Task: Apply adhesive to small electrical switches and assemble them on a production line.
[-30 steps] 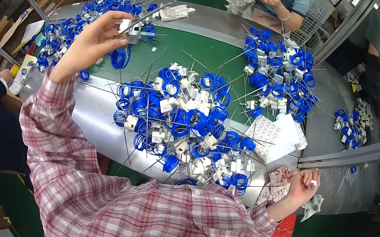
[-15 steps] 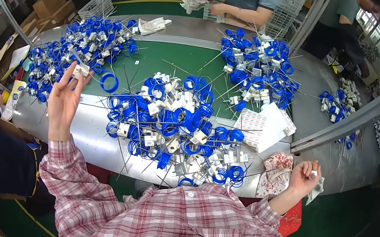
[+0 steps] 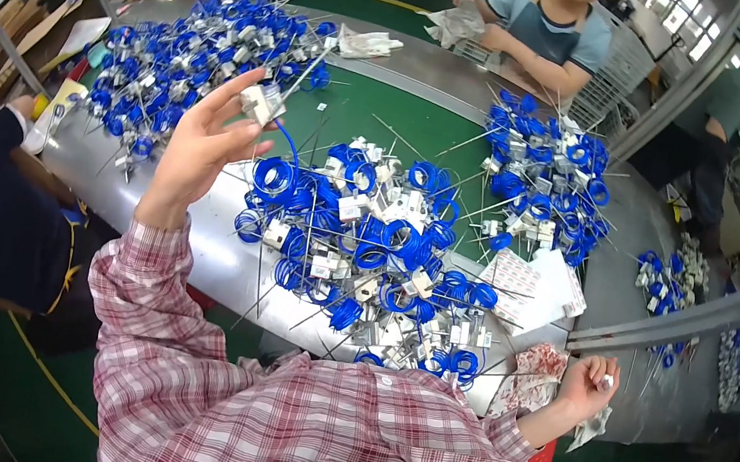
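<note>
My left hand is raised over the left part of the table, its thumb and fingers closed on a capillary thermostat with a white and metal body. From that body a blue tube runs down toward a blue coil at the edge of the middle pile. Several more thermostats with blue coils and thin metal rods lie heaped in front of me. At the right edge of the table, my right hand is curled round a small white-tipped thing, too small to name.
Other thermostat heaps lie at the far left and far right. White printed sheets and a red-spotted cloth are at the right. Across the table a person holds a cloth. A metal post rises at the right.
My left hand has come nearer and to the right with the thermostat, toward the middle pile. The whole view has shifted. My right hand stays curled near the table's right edge.
</note>
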### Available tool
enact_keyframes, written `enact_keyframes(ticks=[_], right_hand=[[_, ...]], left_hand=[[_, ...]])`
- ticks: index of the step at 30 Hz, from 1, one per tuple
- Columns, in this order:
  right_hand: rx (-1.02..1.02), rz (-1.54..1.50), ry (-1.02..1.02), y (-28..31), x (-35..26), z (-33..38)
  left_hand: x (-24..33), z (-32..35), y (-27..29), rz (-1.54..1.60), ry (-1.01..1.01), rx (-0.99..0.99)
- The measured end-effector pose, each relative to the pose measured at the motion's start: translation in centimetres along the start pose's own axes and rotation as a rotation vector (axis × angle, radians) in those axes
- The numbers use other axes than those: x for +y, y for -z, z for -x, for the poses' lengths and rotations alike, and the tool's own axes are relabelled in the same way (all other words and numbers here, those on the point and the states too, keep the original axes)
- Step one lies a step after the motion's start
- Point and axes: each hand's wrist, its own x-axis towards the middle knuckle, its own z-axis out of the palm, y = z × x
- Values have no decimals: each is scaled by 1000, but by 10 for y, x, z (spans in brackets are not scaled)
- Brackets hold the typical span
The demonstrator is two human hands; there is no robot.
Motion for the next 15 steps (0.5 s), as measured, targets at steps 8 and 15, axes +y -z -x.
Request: enact_keyframes(ticks=[8, 15], right_hand=[[-8, 41, -58, -1, 20, -9], [-83, 127, -104, -86, 89, 23]], left_hand=[[-7, -7, -16, -490, -438, 48], [-10, -22, -73, -423, -709, -222]])
